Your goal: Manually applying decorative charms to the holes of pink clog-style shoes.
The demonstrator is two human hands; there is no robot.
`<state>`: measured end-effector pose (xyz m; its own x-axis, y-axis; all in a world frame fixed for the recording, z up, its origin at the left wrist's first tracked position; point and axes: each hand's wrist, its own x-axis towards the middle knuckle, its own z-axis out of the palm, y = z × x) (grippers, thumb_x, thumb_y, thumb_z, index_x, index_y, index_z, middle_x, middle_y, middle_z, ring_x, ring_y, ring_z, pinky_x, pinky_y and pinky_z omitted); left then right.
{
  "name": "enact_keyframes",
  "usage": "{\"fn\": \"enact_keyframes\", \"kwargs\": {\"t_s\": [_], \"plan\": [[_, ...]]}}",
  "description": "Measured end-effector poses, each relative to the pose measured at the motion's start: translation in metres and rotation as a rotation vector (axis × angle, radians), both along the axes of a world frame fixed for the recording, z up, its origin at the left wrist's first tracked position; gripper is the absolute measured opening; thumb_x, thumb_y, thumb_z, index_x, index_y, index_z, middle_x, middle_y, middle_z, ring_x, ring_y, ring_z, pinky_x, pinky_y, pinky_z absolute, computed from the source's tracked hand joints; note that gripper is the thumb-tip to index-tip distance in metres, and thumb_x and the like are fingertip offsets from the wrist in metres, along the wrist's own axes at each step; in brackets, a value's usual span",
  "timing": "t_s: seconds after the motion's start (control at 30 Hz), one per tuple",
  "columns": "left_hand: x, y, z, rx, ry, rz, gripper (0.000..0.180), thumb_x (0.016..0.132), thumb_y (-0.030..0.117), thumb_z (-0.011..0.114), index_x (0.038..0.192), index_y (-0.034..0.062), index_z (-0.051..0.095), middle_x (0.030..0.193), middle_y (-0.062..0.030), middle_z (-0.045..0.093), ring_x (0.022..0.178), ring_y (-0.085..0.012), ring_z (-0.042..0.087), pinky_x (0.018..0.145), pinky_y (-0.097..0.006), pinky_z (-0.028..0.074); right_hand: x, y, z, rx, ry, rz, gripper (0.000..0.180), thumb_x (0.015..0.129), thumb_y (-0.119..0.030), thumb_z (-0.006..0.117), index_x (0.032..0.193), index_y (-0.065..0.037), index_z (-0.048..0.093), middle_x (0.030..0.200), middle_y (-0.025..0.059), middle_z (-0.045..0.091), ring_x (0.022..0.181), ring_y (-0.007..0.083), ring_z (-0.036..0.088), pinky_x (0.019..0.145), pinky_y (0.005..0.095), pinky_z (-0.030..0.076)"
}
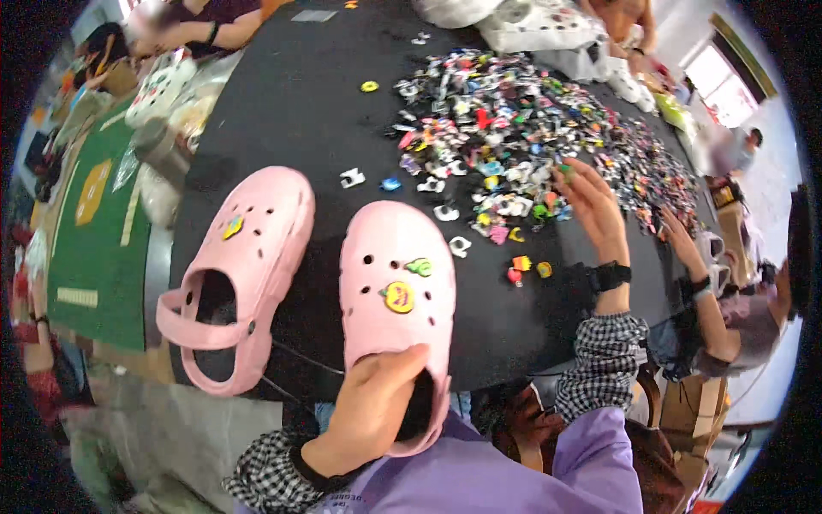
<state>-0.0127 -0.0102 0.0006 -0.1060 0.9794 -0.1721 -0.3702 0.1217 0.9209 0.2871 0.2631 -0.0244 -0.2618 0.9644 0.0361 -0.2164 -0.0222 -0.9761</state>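
My left hand [372,411] grips the heel end of a pink clog [402,231], with its thumb along the foot opening. Two charms sit on this clog's toe: a green one [419,266] and a round yellow-orange one [398,297]. To its left lies another pink clog [278,210] with its strap over the opening and one yellow-and-blue charm [232,226]. My right hand [597,210] reaches to the near edge of a heap of small shoe charms [522,120]. Between its thumb and fingers shows a small green charm [565,170].
Loose charms lie on the black table [282,111], among them a blue one [390,184] and a yellow ring [369,86]. White bags [548,38] stand behind the heap. A co-worker's hand [681,244] touches the heap at right; a green mat [103,265] lies left.
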Motion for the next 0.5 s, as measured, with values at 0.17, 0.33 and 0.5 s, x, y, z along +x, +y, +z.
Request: {"fn": "enact_keyframes", "kwargs": {"t_s": [0.17, 0.33, 0.5], "plan": [[0.001, -0.002, 0.015, -0.298, -0.501, 0.003, 0.023, 0.095, 0.002, 0.048, 0.115, -0.0052, 0.057, 0.082, -0.0065, 0.057, 0.073, -0.0133, 0.054, 0.066, -0.027, 0.043, -0.004, 0.000, 0.001, -0.020, -0.046, -0.028, 0.028, 0.094, -0.007, 0.054, 0.120, 0.003, 0.053, 0.112, 0.0108, 0.060, 0.106, 0.0207, 0.061, 0.095, 0.0292, 0.049], [0.007, -0.004, 0.007, -0.179, -0.331, -0.019, 0.019, 0.097, 0.008, 0.049, 0.107, -0.0041, 0.059, 0.082, -0.0026, 0.057, 0.075, -0.0090, 0.053, 0.067, -0.025, 0.043, -0.003, 0.002, 0.005, -0.013, -0.148, -0.029, 0.024, 0.094, -0.009, 0.054, 0.117, -0.001, 0.054, 0.108, 0.0081, 0.061, 0.098, 0.0175, 0.063, 0.087, 0.0270, 0.052], [0.006, 0.002, 0.015, -0.283, -0.577, -0.004, 0.021, 0.097, 0.018, 0.053, 0.097, -0.0002, 0.062, 0.085, 0.0007, 0.059, 0.077, -0.0050, 0.054, 0.066, -0.023, 0.043, -0.001, 0.000, 0.003, 0.091, -0.164, -0.140, 0.021, 0.094, -0.010, 0.055, 0.114, -0.001, 0.056, 0.105, 0.0050, 0.061, 0.093, 0.0135, 0.062, 0.081, 0.0235, 0.051]]}}
